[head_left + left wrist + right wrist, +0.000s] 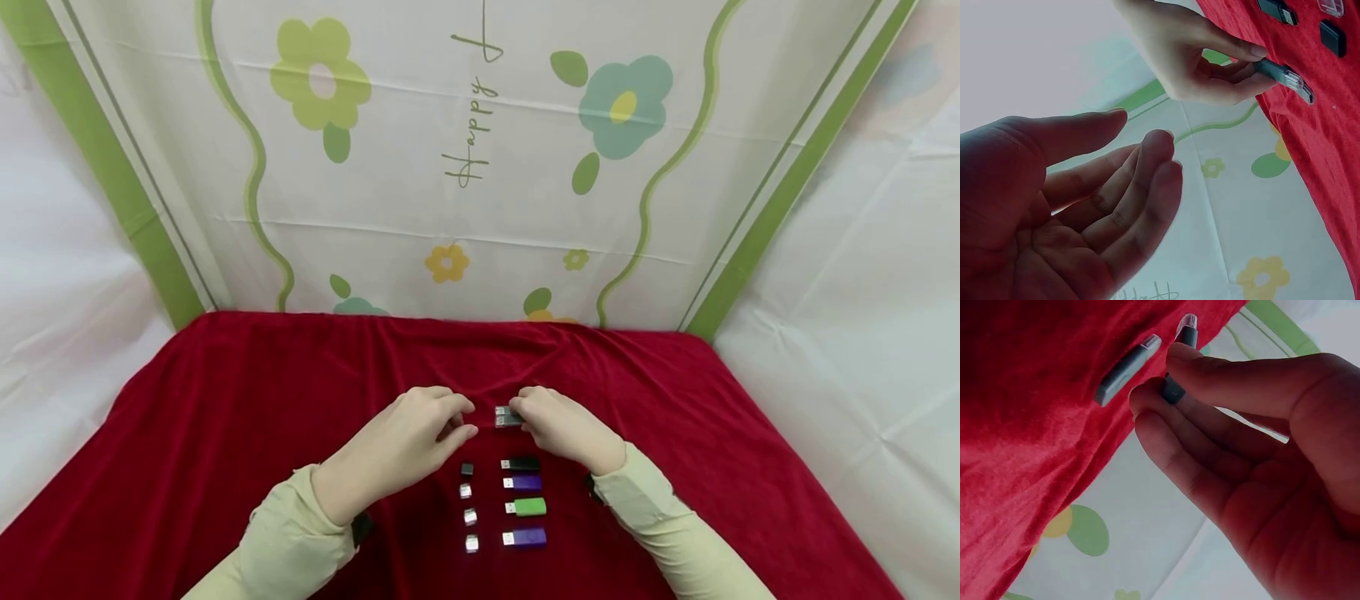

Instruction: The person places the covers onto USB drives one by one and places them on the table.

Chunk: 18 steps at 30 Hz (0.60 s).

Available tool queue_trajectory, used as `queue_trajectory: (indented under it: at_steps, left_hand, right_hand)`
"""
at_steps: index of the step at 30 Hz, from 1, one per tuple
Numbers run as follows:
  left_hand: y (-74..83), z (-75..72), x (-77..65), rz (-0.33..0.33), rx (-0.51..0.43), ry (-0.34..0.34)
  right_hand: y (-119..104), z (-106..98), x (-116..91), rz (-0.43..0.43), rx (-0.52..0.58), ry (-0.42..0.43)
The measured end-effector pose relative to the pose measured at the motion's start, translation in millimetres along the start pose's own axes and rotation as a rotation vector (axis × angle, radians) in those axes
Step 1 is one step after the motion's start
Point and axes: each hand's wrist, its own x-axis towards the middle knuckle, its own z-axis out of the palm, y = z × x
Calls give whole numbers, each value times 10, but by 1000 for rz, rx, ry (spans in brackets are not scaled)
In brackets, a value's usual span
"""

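Toward the back of the red cloth, my right hand (564,427) pinches a dark USB flash drive (1175,389) between thumb and fingers. Its clear-capped end points away from the fingertips. A second dark USB flash drive (1124,374) with a clear cap lies alongside it on the cloth. My left hand (405,437) hovers to the left with relaxed, slightly bent fingers and nothing between them. In the left wrist view its palm shows bare. A small black cap (467,469) lies on the cloth just below the left fingertips in the head view.
Nearer me, a column of uncapped flash drives holds a black one (528,464), a purple one (529,482), a green one (532,506) and another purple one (532,537). Several clear caps (470,517) line up to their left. White printed fabric walls (405,192) enclose the table.
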Motion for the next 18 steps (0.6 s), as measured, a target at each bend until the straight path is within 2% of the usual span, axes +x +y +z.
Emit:
queue_trajectory:
  at_steps: [6,11,18]
  left_hand:
    - [26,-28,-14,-30,46,-35]
    - [41,-36,-22,-44,57,-57]
    - [54,-22,-28,-58,56,-93]
  right_hand:
    - [-5,29,-2,24,-19,-31]
    - [-1,56,10,35,-31,-21]
    - [-18,61,4,8,-34,-10]
